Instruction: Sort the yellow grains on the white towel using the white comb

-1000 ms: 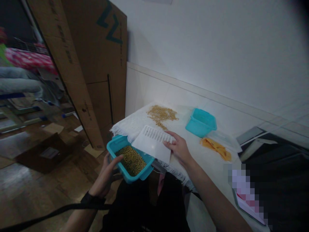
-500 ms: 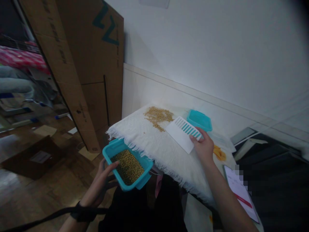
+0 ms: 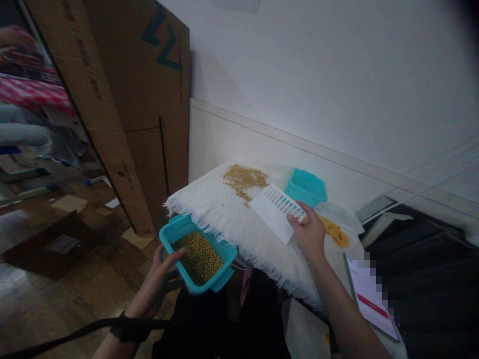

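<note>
My left hand [image 3: 162,271] grips the side of a teal plastic basket [image 3: 220,286], its thumb over the rim. Inside lie many dried soybeans [image 3: 202,259]. The basket is held just below the front edge of the cloth-covered table. In my right hand [image 3: 309,232] is a flat white plastic scraper [image 3: 271,214] with a row of slots, held over the white cloth [image 3: 220,209]. Beyond its far edge, a loose patch of soybeans [image 3: 245,178] is spread on the cloth. Behind the scraper stands a second teal basket [image 3: 307,187].
A tall cardboard box [image 3: 149,109] rises at the left beside the wall. On the table's right are a yellow cloth [image 3: 337,233], a clear plastic piece [image 3: 342,217] and a tablet [image 3: 372,296]. At far left, a person's hands [image 3: 20,47] show above a red checked cloth.
My right hand has drawn the scraper slightly toward me and to the left. The left hand and its basket stay in place. A person's hands have appeared at far left.
</note>
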Demonstrator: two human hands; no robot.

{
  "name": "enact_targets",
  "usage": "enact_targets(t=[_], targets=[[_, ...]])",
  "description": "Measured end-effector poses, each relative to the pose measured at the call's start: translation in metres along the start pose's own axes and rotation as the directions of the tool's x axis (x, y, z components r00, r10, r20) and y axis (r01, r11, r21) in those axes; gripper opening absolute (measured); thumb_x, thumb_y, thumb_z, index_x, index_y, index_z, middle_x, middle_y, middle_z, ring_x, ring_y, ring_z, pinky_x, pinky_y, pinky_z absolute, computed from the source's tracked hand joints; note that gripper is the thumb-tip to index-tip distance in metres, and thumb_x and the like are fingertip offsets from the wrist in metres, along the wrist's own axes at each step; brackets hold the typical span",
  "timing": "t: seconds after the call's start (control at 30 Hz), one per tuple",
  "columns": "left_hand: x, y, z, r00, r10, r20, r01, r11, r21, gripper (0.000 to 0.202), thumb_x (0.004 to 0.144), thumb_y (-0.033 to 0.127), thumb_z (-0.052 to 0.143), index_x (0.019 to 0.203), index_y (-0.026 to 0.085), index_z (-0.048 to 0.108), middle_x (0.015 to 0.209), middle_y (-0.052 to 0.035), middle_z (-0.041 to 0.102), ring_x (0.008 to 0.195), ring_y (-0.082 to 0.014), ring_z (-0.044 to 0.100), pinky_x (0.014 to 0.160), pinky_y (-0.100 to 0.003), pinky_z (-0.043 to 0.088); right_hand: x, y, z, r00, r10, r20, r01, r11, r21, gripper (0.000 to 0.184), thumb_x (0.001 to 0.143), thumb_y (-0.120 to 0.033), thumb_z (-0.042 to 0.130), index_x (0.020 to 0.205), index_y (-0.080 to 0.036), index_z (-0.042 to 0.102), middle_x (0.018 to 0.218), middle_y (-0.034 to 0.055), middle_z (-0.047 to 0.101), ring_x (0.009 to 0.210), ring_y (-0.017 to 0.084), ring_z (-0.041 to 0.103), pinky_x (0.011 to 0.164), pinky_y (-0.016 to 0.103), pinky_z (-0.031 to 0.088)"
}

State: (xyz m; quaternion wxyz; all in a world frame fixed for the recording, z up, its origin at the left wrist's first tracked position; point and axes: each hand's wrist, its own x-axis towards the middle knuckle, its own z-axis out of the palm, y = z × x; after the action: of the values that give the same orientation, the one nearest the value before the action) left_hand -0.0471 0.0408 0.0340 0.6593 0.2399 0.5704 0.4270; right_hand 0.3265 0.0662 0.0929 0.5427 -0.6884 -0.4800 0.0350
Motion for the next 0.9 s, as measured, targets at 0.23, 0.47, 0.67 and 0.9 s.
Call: enact_targets(t=[0.23, 0.47, 0.67, 0.9], targets=[[-0.001, 0.0, 0.002, 1.0, 0.0, 0.015, 0.0, 1.0, 0.002, 0.084, 0.08, 0.051, 0.082, 0.152, 0.042, 0.04, 0.138, -0.0087, 0.067, 0.09, -0.0284, 0.079, 0.076, -0.044, 0.065, -0.015, -0.008, 0.008, 1.0, 0.011, 0.017, -0.012, 0.997, 0.07, 0.064, 0.074, -0.052, 0.074, 0.129, -0.018, 0.07, 0.109, 0.0127, 0.08, 0.085, 0.032, 0.078, 0.078, 0.043, 0.062], [0.0, 0.001, 0.001, 1.0, -0.01, 0.016, 0.011, 1.0, -0.004, 0.093, 0.077, 0.052, 0.084, 0.156, 0.042, 0.035, 0.139, -0.0108, 0.067, 0.09, -0.0273, 0.078, 0.076, -0.044, 0.065, -0.02, 0.002, 0.018, 0.994, 0.102, 0.039, -0.105, 0.99, 0.093, 0.072, 0.074, -0.054, 0.074, 0.135, -0.016, 0.066, 0.098, 0.0122, 0.081, 0.08, 0.032, 0.078, 0.074, 0.044, 0.061], [0.0, 0.0, 0.001, 1.0, 0.011, 0.025, -0.01, 1.0, -0.012, 0.094, 0.076, 0.051, 0.085, 0.155, 0.041, 0.037, 0.143, -0.012, 0.065, 0.091, -0.0292, 0.078, 0.075, -0.045, 0.065, -0.015, 0.007, 0.025, 0.974, 0.212, 0.081, -0.226, 0.935, 0.273, 0.075, 0.064, -0.048, 0.083, 0.13, -0.017, 0.067, 0.102, 0.0122, 0.08, 0.083, 0.031, 0.077, 0.071, 0.042, 0.062], [0.006, -0.003, -0.002, 1.0, 0.0, 0.021, 0.0, 1.0, 0.009, 0.094, 0.078, 0.055, 0.083, 0.157, 0.042, 0.034, 0.147, -0.0111, 0.063, 0.092, -0.0277, 0.078, 0.078, -0.045, 0.065, -0.008, 0.001, 0.041, 0.918, 0.365, 0.155, -0.397, 0.837, 0.378, 0.079, 0.052, -0.042, 0.087, 0.125, -0.018, 0.069, 0.092, 0.0079, 0.079, 0.076, 0.028, 0.074, 0.057, 0.037, 0.06]])
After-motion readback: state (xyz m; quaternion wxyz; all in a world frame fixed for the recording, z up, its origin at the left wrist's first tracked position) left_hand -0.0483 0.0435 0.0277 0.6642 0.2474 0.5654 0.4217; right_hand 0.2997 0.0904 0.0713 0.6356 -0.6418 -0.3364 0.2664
